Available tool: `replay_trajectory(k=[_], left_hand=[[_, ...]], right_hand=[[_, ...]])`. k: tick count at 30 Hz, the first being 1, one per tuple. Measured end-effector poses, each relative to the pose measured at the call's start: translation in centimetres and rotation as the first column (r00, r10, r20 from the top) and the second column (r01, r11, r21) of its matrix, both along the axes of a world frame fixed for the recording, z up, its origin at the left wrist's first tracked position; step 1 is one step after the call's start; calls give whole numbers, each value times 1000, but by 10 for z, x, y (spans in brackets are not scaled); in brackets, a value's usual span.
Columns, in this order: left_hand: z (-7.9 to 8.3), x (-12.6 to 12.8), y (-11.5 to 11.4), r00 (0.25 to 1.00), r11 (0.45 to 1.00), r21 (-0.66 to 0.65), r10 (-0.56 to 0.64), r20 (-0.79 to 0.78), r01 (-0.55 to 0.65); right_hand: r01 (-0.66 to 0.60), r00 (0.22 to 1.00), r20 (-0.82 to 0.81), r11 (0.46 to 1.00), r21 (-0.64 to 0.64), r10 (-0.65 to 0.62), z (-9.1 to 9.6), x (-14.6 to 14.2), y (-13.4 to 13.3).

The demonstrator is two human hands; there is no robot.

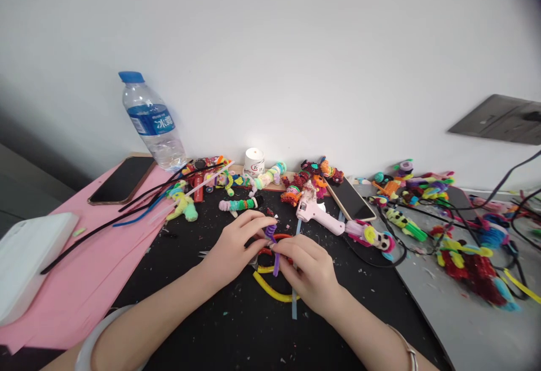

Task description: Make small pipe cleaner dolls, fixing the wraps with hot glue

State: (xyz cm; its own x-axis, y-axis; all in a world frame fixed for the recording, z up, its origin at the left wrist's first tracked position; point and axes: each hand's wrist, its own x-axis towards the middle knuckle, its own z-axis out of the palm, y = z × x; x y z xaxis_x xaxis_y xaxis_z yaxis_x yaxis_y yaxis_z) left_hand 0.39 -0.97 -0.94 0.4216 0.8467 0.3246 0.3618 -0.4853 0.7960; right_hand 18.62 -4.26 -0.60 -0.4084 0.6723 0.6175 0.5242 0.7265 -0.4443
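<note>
Between my two hands is a purple pipe cleaner [276, 264], coiled at its upper end and straight at its lower end. My left hand [236, 244] pinches the coiled part between thumb and fingertips. Fingers of my right hand [308, 269] are closed on the straight part, close to the left fingertips. Beneath the hands, partly hidden, lies a pair of scissors with red and yellow handles [274, 292] on the black mat [211, 326]. A pale pink glue gun [319, 217] rests just beyond my right hand.
Colourful pipe-cleaner figures [367, 235] lie along the back and right. A water bottle [152, 120] leans near the wall, behind a dark phone [122, 179] on pink paper [97, 258]. Another phone [350, 199], a paper cup [254, 161] and a white box [38, 264] stand around the mat.
</note>
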Motion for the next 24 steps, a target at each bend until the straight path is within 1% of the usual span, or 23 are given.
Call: replay_trajectory(k=[6,12,14,17,21,24], left_hand=[[2,-4,1,983,980,200,13,-182,24],[6,-6,2,956,945,321,28,-291,70],[6,-6,3,957,934,350,34,-288,72],[6,-7,3,972,929,362,13,-236,76],[5,-9,4,991,937,341,-27,-131,71],[6,-8,3,998,950,309,-22,-55,38]], right_hand=[[-4,1000,-2,1000,-13,3,0,0,-1],[7,1000,-19,999,-52,-8,1,0,-2],[23,999,-39,997,-72,-26,2,0,-2],[57,994,-87,993,-108,-66,4,0,-2],[101,983,-139,981,-164,-124,7,0,-3],[117,974,-167,969,-219,-155,9,0,-3]])
